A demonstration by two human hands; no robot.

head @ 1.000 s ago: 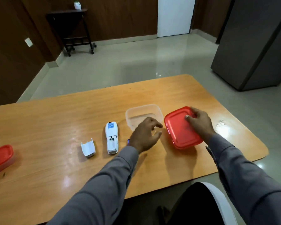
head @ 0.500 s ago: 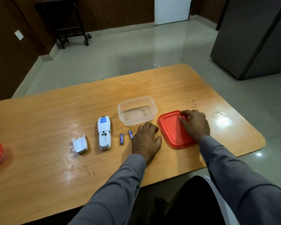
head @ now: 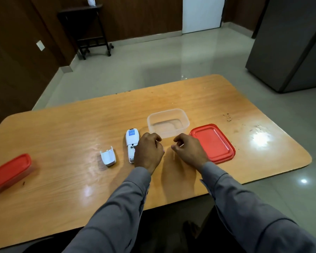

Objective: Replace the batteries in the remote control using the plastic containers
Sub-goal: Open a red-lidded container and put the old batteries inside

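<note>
The white remote (head: 131,141) lies face down on the wooden table (head: 62,136), its battery bay uncovered. Its detached white cover (head: 108,157) rests to its left. My left hand (head: 148,152) is just right of the remote, fingers curled down over the spot where the small batteries lie. Only a purple battery tip (head: 163,151) shows at the hand's right edge. My right hand (head: 188,152) hovers beside it with curled fingers and nothing visible in them. The clear container (head: 185,123) stands behind both hands, and its red lid (head: 214,143) lies flat to the right.
A second container with a red lid (head: 8,171) sits near the table's left edge. The table's front edge runs just under my forearms. A grey cabinet (head: 290,44) stands on the floor at the far right, and a dark side table (head: 88,28) at the back.
My right hand let go of the red lid and moved left toward my left hand. My left hand shifted left over the two batteries, which are now covered.
</note>
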